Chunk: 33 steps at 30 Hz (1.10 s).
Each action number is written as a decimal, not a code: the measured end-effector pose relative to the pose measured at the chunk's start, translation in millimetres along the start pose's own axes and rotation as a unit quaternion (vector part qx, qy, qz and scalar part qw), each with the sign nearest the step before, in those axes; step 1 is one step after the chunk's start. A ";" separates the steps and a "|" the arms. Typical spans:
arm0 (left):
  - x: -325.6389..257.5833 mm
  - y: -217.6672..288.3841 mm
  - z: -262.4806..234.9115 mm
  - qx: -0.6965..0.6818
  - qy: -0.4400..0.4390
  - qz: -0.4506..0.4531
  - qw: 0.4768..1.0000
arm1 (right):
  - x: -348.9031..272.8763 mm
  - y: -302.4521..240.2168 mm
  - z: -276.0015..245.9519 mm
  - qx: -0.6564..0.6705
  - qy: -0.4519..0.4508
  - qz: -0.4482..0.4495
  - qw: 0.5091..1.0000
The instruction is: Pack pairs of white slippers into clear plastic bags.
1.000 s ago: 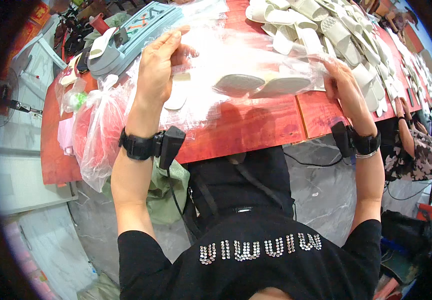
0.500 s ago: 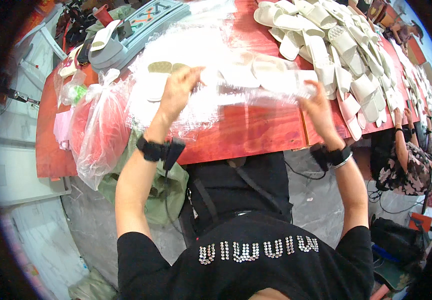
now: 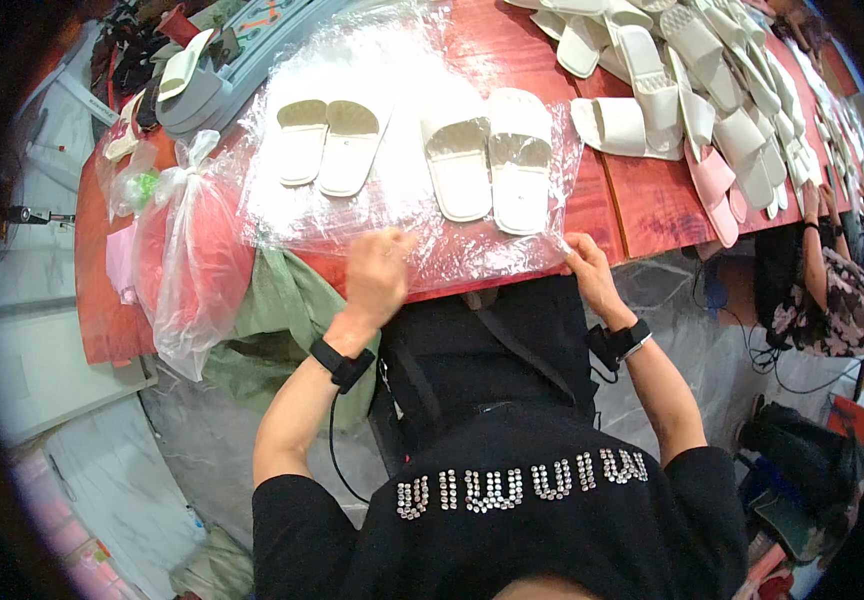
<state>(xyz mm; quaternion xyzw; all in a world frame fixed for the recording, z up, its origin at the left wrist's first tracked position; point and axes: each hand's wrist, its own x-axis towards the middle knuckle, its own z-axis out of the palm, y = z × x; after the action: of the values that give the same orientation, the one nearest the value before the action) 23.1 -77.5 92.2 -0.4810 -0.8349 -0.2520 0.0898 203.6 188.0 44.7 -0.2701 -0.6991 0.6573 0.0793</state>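
Since both hands have drawn back to the counter (image 3: 652,195) edge | left hand (image 3: 377,275), right hand (image 3: 584,268) pinch plastic sheet (image 3: 402,215) | two slipper pairs (image 3: 487,160) uncovered, arranged.

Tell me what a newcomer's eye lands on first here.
Two pairs of cream slippers lie on a clear plastic sheet spread over the red table, right in front of the person. The left hand and right hand grip the sheet's near edge. A heap of pale slippers fills the table's far right.
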 end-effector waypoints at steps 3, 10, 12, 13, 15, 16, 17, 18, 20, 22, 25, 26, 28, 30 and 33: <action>3.0 41.1 11.5 -0.217 -0.110 0.128 0.961 | -2.4 -0.7 0.2 -0.026 -0.015 -0.053 0.998; 22.8 49.5 79.0 -0.235 -0.123 0.103 0.959 | -6.8 -25.9 21.0 -0.326 0.112 -0.214 0.914; 30.2 49.6 80.8 -0.247 -0.184 0.011 0.951 | -5.6 -28.3 21.6 -0.317 0.087 -0.239 0.914; 36.2 49.6 79.2 -0.256 -0.241 -0.084 0.932 | -5.0 -30.2 23.4 -0.316 0.088 -0.241 0.914; 41.9 45.1 103.8 -0.256 -0.172 -0.107 0.945 | -4.9 -33.0 25.2 -0.283 0.064 -0.222 0.931; 53.7 52.0 99.9 -0.201 -0.191 -0.149 0.949 | -5.6 -37.6 25.2 -0.294 0.056 -0.241 0.923; 64.0 57.7 98.9 -0.146 -0.207 -0.190 0.949 | -5.4 -37.1 26.1 -0.295 0.058 -0.243 0.922; 67.5 58.1 104.3 -0.148 -0.166 -0.188 0.957 | -5.0 -37.1 29.3 -0.289 0.044 -0.260 0.920; 69.9 63.8 114.2 -0.119 -0.158 -0.196 0.960 | -6.7 -39.5 34.3 -0.281 0.018 -0.273 0.920; 71.4 74.5 113.9 -0.033 -0.178 -0.162 0.970 | -8.2 -36.9 33.3 -0.283 0.012 -0.285 0.916; 72.5 65.4 114.1 -0.003 -0.254 -0.143 0.956 | -13.0 -30.1 31.4 -0.290 -0.021 -0.290 0.912; 59.8 49.3 129.4 -0.021 -0.131 -0.086 0.987 | -13.9 -30.3 32.2 -0.268 -0.009 -0.286 0.920; 63.1 49.9 119.2 -0.021 -0.153 -0.105 0.983 | -15.5 -26.4 22.3 -0.248 0.009 -0.278 0.928; 64.4 46.3 110.9 -0.065 -0.194 -0.164 0.965 | -15.8 -23.8 10.8 -0.293 0.002 -0.235 0.927; 76.1 38.9 105.5 0.023 -0.134 -0.132 0.982 | -17.3 -19.3 6.4 -0.301 0.015 -0.225 0.927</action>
<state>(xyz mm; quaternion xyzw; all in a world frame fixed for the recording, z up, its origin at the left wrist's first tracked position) 26.2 49.6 44.7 -0.3940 -0.9011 -0.1753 -0.0455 209.9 174.2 66.8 -0.1269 -0.9052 0.3766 0.1509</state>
